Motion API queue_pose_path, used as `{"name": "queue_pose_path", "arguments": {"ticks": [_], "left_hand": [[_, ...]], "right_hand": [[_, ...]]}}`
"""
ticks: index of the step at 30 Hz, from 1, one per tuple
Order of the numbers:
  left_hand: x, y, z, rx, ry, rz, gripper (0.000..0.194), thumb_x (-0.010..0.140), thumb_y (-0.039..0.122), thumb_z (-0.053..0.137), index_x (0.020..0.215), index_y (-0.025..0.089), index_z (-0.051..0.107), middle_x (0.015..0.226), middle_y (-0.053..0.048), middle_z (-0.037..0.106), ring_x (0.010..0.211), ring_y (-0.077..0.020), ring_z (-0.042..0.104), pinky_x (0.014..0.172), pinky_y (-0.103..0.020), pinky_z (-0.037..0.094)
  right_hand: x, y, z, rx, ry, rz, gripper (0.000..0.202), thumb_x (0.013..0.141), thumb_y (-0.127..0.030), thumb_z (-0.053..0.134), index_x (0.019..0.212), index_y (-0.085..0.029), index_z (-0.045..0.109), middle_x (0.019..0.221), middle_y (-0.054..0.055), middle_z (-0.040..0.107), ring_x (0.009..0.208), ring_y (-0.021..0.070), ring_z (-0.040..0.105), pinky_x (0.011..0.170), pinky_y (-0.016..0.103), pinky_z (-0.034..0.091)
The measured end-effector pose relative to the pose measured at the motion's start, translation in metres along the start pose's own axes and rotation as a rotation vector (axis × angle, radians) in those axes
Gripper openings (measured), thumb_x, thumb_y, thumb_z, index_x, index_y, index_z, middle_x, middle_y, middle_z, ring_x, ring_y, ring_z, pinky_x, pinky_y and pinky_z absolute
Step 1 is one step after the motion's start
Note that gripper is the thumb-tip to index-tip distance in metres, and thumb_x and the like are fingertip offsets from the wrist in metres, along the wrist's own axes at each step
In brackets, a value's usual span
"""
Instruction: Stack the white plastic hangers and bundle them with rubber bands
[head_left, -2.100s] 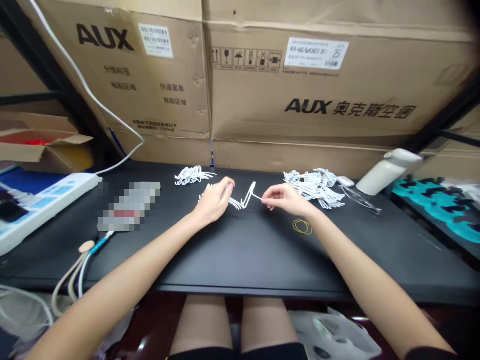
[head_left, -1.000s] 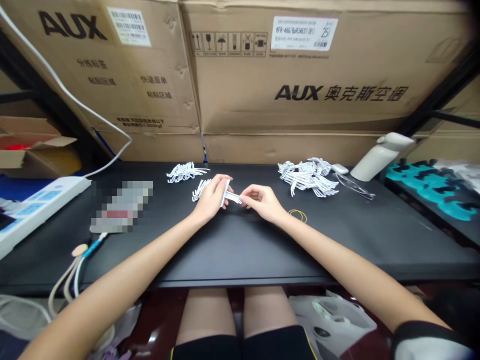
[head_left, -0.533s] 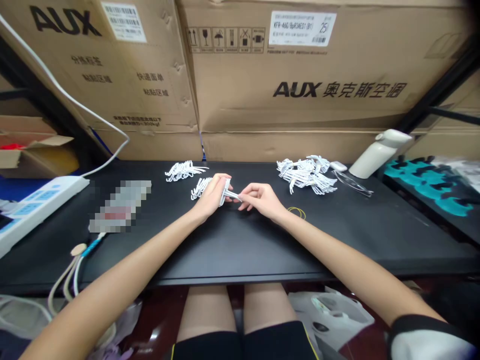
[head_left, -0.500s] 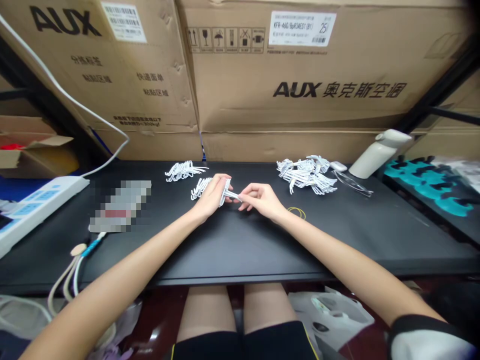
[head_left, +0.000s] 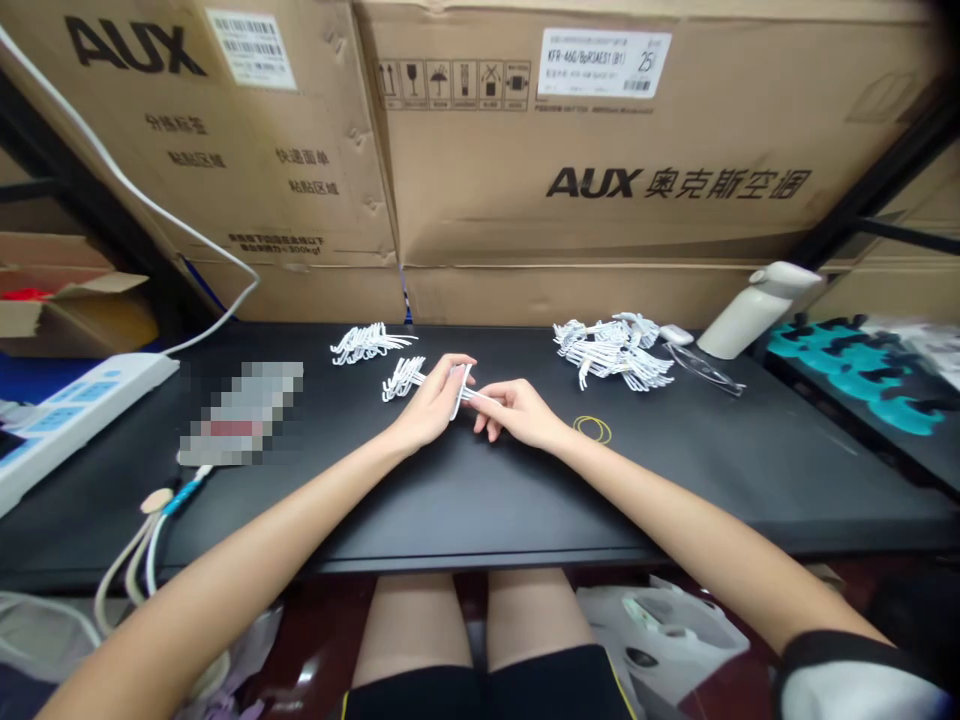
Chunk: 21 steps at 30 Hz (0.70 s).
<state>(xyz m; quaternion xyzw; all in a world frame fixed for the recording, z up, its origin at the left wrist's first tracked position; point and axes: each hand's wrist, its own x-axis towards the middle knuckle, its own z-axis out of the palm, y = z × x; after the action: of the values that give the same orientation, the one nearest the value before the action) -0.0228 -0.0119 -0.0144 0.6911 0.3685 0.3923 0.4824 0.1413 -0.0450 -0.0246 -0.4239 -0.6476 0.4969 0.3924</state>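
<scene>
My left hand [head_left: 429,412] is closed on some slim white hooks [head_left: 461,392], held upright above the black table at its middle. My right hand [head_left: 523,412] pinches the thin white stems that stick out to the right from them; its other fingers curl below. How many pieces are held cannot be made out. Just left of my left hand lies a small bunch of white hooks [head_left: 403,379], with another bunch [head_left: 367,343] behind it. To the right rests a larger heap of white hooks [head_left: 615,350]. Two yellow rubber bands [head_left: 593,430] lie beside my right wrist.
A pale bottle [head_left: 759,312] lies tilted at the back right, near glasses [head_left: 705,368] and teal objects [head_left: 862,375]. On the left are a power strip [head_left: 94,405] and a blurred-out device [head_left: 244,412] with cables. Cardboard boxes [head_left: 480,220] wall off the back.
My left hand has shifted slightly right and turned the hooks a little. My right fingers have slid left along the stems, closer to my left hand. The bunches on the table stay put.
</scene>
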Motion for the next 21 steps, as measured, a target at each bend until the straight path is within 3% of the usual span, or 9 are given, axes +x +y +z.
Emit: {"name": "queue_pose_path", "arguments": {"ticks": [6, 13, 17, 21], "left_hand": [[0.001, 0.005, -0.003, -0.111, -0.066, -0.092, 0.035, 0.091, 0.040, 0.044, 0.117, 0.018, 0.051, 0.101, -0.006, 0.059, 0.081, -0.0135, 0.061, 0.075, -0.029, 0.052], [0.005, 0.004, -0.017, -0.239, -0.218, -0.183, 0.045, 0.087, 0.042, 0.055, 0.127, 0.022, 0.053, 0.125, -0.013, 0.060, 0.100, -0.0213, 0.064, 0.087, -0.037, 0.051], [0.007, 0.001, -0.021, -0.242, -0.222, -0.171, 0.047, 0.083, 0.044, 0.061, 0.126, 0.026, 0.056, 0.130, -0.013, 0.059, 0.104, -0.0229, 0.064, 0.087, -0.039, 0.053], [0.007, 0.002, -0.024, -0.250, -0.214, -0.168, 0.050, 0.080, 0.044, 0.065, 0.125, 0.023, 0.058, 0.131, -0.016, 0.057, 0.102, -0.0249, 0.065, 0.083, -0.040, 0.055]], "right_hand": [[0.000, -0.002, -0.003, 0.050, 0.012, 0.040, 0.048, 0.076, -0.057, 0.062, 0.087, -0.011, 0.072, 0.068, 0.007, 0.071, 0.044, 0.0099, 0.058, 0.049, 0.022, 0.049], [-0.002, -0.009, -0.016, 0.015, -0.076, 0.029, 0.048, 0.076, -0.058, 0.062, 0.076, -0.011, 0.071, 0.068, 0.007, 0.070, 0.046, 0.0106, 0.060, 0.052, 0.023, 0.050], [-0.002, -0.009, -0.020, 0.027, -0.099, 0.040, 0.046, 0.076, -0.056, 0.063, 0.079, -0.011, 0.071, 0.065, 0.006, 0.069, 0.046, 0.0113, 0.060, 0.051, 0.023, 0.049], [-0.001, -0.008, -0.021, 0.033, -0.109, 0.041, 0.046, 0.076, -0.056, 0.063, 0.083, -0.011, 0.071, 0.064, 0.006, 0.069, 0.046, 0.0117, 0.060, 0.051, 0.024, 0.048]]}}
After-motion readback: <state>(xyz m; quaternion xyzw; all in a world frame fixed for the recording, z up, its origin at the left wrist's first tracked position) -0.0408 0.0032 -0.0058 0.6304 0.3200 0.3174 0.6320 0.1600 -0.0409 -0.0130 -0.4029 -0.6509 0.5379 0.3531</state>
